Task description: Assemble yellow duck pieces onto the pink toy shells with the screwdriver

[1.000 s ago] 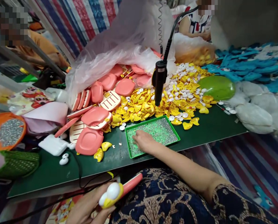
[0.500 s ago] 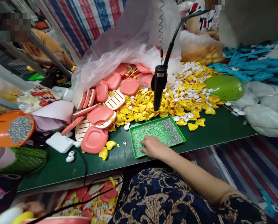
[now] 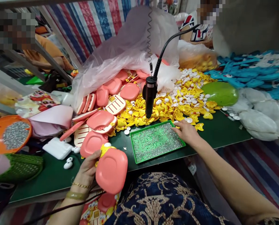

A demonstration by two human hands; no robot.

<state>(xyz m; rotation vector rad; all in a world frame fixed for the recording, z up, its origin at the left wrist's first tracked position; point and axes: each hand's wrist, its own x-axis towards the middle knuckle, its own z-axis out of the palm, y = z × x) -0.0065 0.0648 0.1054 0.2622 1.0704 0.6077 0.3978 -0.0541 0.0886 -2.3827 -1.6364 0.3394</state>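
Note:
My left hand grips a pink plastic toy shell with a yellow and white piece on top, held over the table's near edge. My right hand rests at the far right corner of a green tray filled with small silver screws, fingers curled down by the yellow pieces; what they hold is hidden. A black electric screwdriver hangs on a cord above the tray.
Pink shells are piled left of a heap of yellow and white parts. A plastic bag lies behind. An orange bowl of screws, a green oval and blue parts surround. Other people sit beyond.
My left hand has come up from my lap with a pink shell to the table edge. My right hand moved from the tray's near left to its far right corner.

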